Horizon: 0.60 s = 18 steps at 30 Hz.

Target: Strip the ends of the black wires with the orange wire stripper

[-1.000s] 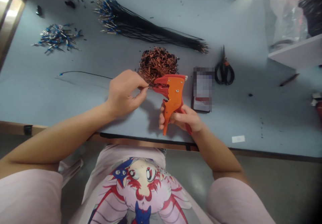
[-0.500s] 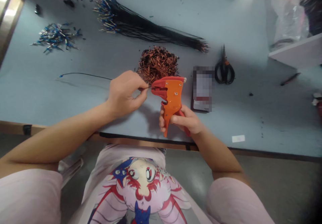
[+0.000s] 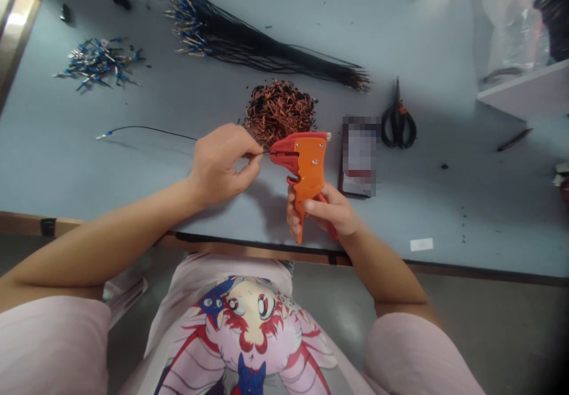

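Observation:
Between thumb and fingers, my left hand (image 3: 226, 167) pinches a thin black wire (image 3: 153, 129). The wire's left end has a blue and silver terminal (image 3: 105, 135) resting near the table surface; its right end meets the jaws of an orange and red wire stripper (image 3: 310, 167). Wrapped around the stripper's handles is my right hand (image 3: 331, 210). Just behind the jaws lies a heap of copper and black wire scraps (image 3: 281, 111).
A bundle of black wires (image 3: 271, 48) lies at the back, blue terminals (image 3: 100, 63) at the back left. Right of the stripper are a blurred phone-like object (image 3: 359, 157) and black scissors (image 3: 399, 124). A pen (image 3: 514, 139) and a white label (image 3: 421, 244) lie farther right.
The stripper has shifted slightly right and its handles look squeezed closer together by my right hand. My left hand has hardly moved.

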{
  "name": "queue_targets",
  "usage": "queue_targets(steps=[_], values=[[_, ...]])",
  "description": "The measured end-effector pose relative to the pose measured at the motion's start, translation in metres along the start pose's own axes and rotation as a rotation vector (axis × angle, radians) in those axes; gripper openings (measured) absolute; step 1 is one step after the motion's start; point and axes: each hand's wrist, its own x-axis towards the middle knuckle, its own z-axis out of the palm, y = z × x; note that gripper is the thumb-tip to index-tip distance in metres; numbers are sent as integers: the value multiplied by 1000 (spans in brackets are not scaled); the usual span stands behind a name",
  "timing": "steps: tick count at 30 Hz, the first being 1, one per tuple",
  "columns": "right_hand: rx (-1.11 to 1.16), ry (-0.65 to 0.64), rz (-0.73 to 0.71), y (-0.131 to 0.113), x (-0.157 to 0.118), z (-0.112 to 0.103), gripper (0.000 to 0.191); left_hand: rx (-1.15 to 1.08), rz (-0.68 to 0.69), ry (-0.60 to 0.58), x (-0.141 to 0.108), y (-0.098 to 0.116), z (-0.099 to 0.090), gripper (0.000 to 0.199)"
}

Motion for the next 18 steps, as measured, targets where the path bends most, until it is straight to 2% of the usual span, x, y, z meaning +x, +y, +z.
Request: queue_targets(steps=[7, 9, 11, 14, 16, 18], values=[[68, 6, -26, 0, 1, 8, 21, 57, -37, -155, 2, 1, -4, 13], [66, -5, -9, 1, 3, 5, 26, 75, -44, -173, 1, -1, -4, 15], [44, -50, 7, 1, 5, 0, 41, 107, -58, -171, 1, -2, -4, 17], [11, -80, -51, -6, 2, -8, 59, 134, -43, -83, 4, -6, -6, 16], [-58, -27, -126, -14, -3, -9, 61, 126, -29, 18, 8, -8, -9, 13], [-254, 55, -197, -21, -10, -6, 59, 118, -60, 114, 11, -12, -13, 11]])
